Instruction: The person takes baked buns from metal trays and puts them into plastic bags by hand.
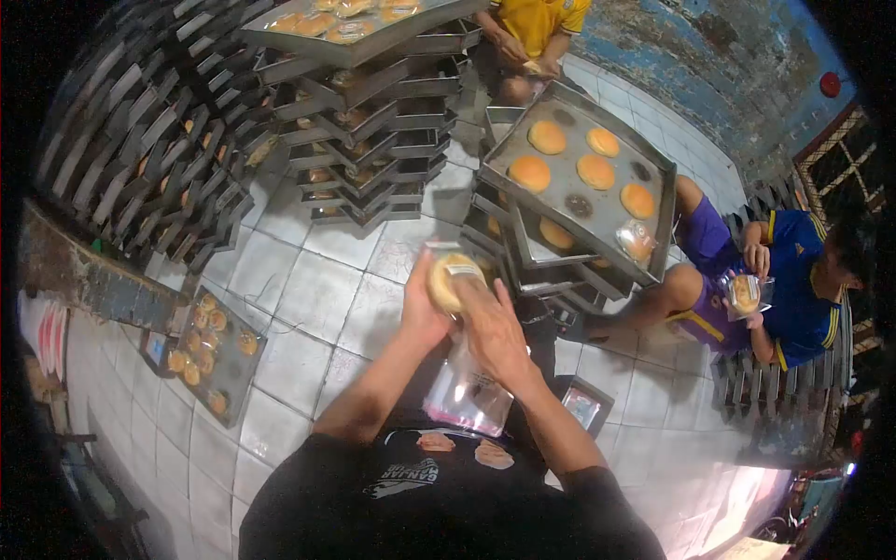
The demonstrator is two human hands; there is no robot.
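A round golden bun (444,286) with a pale printed label on top is held in front of my torso. My left hand (422,310) is closed around its left side, the thumb along the edge. My right hand (497,338) lies against its right side, with fingers over the label and slightly blurred. Clear plastic shows around the bun, though its outline is hard to follow. Below my wrists, a stack of clear plastic bags (470,385) with a pink edge rests on my lap.
A tray with several buns (581,201) tops a stack at right front. More stacked trays (364,140) stand ahead and at left. A tray of wrapped buns (219,359) lies on the tiled floor. One person in blue (793,271) holds a bagged bun; another wears yellow (537,28).
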